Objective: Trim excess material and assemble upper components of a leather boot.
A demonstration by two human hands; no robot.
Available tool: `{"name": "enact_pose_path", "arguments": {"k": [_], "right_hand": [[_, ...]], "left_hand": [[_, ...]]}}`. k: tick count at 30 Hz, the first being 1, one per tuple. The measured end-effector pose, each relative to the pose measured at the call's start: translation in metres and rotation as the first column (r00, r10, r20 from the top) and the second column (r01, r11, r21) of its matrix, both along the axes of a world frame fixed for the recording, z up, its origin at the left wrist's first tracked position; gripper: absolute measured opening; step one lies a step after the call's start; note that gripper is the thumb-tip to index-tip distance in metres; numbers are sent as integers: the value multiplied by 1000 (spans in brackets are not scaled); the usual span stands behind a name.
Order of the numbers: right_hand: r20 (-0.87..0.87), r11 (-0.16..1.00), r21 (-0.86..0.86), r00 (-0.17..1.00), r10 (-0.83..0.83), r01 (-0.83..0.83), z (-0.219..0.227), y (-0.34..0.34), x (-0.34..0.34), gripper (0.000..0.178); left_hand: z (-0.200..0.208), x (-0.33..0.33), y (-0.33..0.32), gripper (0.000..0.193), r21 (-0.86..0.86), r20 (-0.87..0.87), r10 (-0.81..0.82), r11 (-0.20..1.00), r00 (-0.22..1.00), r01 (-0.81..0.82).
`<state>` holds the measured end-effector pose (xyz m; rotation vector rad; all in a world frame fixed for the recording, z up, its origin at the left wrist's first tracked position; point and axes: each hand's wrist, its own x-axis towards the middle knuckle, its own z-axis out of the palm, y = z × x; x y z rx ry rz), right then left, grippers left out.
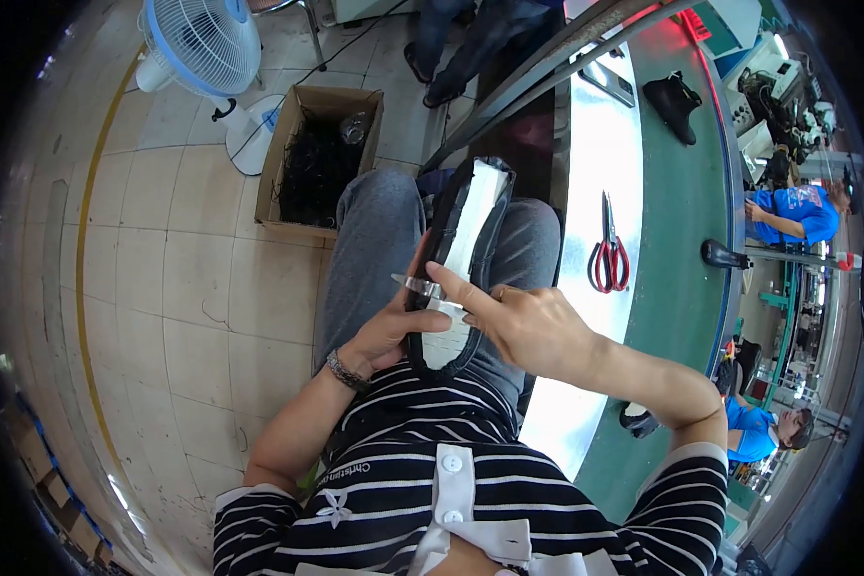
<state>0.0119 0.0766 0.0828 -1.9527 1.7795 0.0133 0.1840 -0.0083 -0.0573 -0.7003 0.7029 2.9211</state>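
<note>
Across my lap lies a black shoe upper (pixel 482 230), its pale, long underside turned up and its dark edge folded in around it. My left hand (pixel 394 331) grips it near the end closest to me, the thumb flat on the pale surface and the fingers hidden beneath. In my right hand (pixel 538 326) is a small knife (pixel 416 285) with a bare metal blade; its tip points left past the shoe's edge. The right index finger reaches over the blade, which crosses the pale underside. The knife's handle is mostly covered by my fingers.
Red-handled scissors (pixel 609 264) lie on the shiny metal bench edge (pixel 600 144) to my right. Behind it a green conveyor belt (pixel 677 211) carries a black boot (pixel 675 106). A cardboard box (pixel 271 192) with dark scraps and a fan (pixel 202 48) stand ahead left. Other people work at right.
</note>
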Motion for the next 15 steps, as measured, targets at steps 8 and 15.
{"name": "enact_pose_path", "arguments": {"k": [8,15], "right_hand": [[-235,986,-98,966,107,-133,24,27,-7,75],[-320,958,-130,926,202,-254,11,26,2,73]], "left_hand": [[-7,21,18,70,236,-135,172,962,976,-137],[7,11,24,65,65,-99,248,968,964,-243]]}}
